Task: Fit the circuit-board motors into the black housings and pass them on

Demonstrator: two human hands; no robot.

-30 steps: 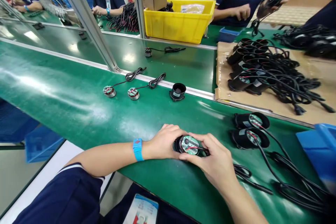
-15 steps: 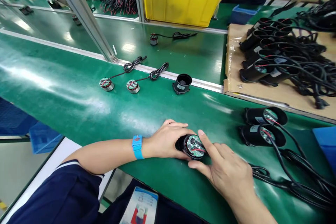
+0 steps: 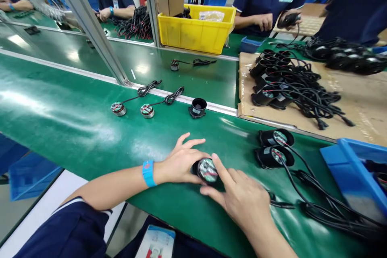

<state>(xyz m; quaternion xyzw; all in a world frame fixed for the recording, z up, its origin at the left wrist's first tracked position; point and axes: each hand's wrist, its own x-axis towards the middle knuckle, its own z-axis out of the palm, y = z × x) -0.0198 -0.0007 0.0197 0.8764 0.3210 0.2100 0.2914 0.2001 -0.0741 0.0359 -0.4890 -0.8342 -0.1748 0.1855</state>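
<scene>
Between my hands, a black cylindrical housing lies tilted with a round green circuit board (image 3: 208, 170) showing in its open end. My left hand (image 3: 181, 163) is wrapped round the housing's left side, some fingers stretched out. The thumb and forefinger of my right hand (image 3: 242, 193) press at the board end from the right. Beyond them, an upright black housing (image 3: 198, 109) and two motors with circuit boards, a left one (image 3: 118, 109) and a right one (image 3: 147, 111), stand on the green table, each motor with a bundled cable.
Two cabled housings (image 3: 275, 156) lie to the right, beside a blue bin (image 3: 347, 169). More housings stand on a cardboard sheet (image 3: 248, 107) behind. A yellow bin (image 3: 196, 34) and a metal post (image 3: 87, 24) rise at the back. Several people work across the table.
The view has tilted up and shifted right, showing more of the people and the blue bin. Both hands still hold the housing; the left hand's upper fingers have spread a little.
</scene>
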